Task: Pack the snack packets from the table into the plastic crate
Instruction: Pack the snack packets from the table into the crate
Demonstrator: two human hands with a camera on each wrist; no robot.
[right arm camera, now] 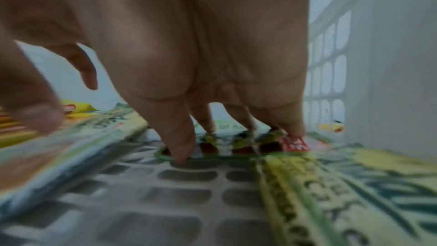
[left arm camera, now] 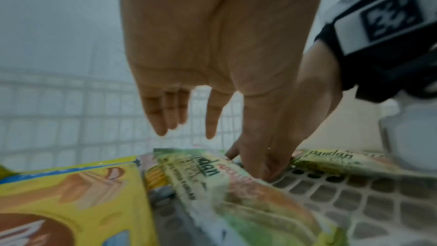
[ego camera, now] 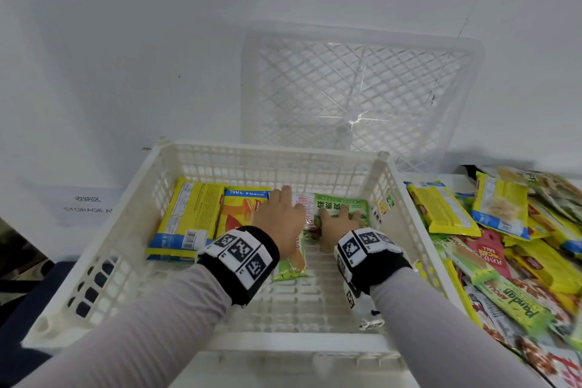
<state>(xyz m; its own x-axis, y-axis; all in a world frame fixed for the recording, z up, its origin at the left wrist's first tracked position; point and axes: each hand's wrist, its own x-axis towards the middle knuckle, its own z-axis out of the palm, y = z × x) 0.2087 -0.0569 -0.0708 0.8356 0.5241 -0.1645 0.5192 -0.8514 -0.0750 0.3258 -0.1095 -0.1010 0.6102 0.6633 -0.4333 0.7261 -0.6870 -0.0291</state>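
crate (ego camera: 406,198) on table, both hands inside. yellow packets (ego camera: 185,220) flat along left of floor, long axes running away from person. loose pile (ego camera: 516,246) outside right wall, nearer right hand.

green packet (ego camera: 343,208) at far middle of floor, long axis across crate. right hand (ego camera: 338,220) on it, fingers spread straight, pressing, not gripping. left hand (ego camera: 283,217) just beside, fingers straight, holding nothing; pandan packet (ego camera: 291,264) under its wrist, lengthwise.

next, likely: right hand to pile.

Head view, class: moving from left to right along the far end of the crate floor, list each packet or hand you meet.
Yellow packet with barcode → orange wafer packet → left hand → green packet under the right hand.
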